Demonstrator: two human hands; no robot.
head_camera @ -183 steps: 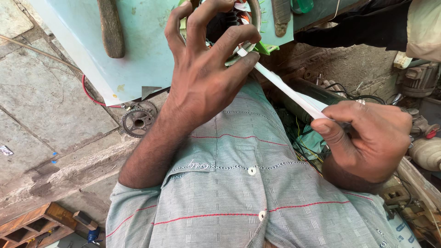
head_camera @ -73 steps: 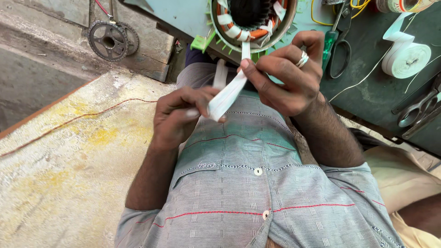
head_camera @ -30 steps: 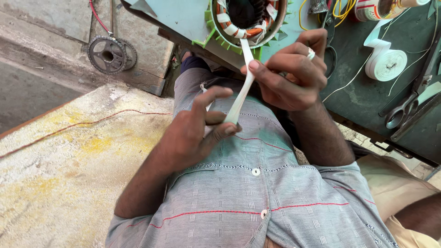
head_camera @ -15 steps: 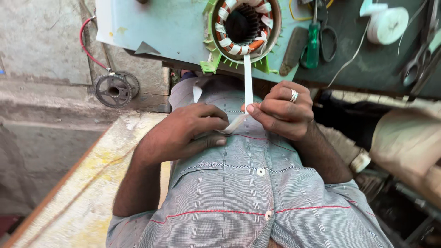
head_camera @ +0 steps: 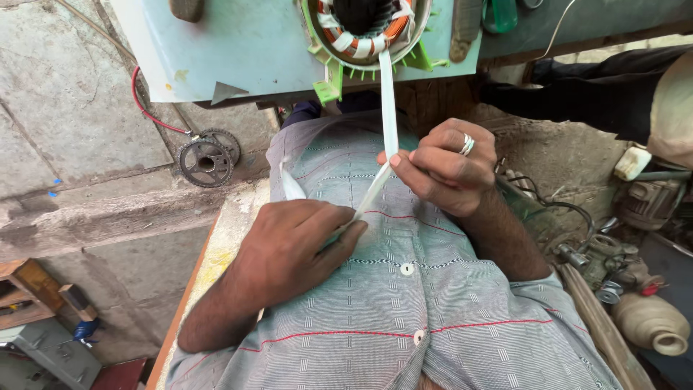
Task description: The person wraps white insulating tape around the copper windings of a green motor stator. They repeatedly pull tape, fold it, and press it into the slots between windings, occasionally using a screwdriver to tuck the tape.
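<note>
A long white strip [head_camera: 388,108] runs down from a round motor stator [head_camera: 364,32] with copper-and-white windings, which rests on the pale blue bench [head_camera: 238,50]. My right hand [head_camera: 444,170], wearing a ring, pinches the strip at its bend. From there the strip slants down-left into my left hand [head_camera: 289,249], which is closed over its lower end against my grey checked shirt. Another white piece [head_camera: 290,186] sticks up beside that hand.
A metal sprocket [head_camera: 207,160] with a red wire lies on the stone ledge at left. Green tool handles [head_camera: 498,14] lie on the bench. Motor parts and a clay-coloured pot [head_camera: 653,321] crowd the right. Another person's dark sleeve [head_camera: 599,79] reaches in at upper right.
The view has shifted, so the stator now sits at the top edge. Both hands have lowered toward my chest, and the strip now bends between them, still held by both.
</note>
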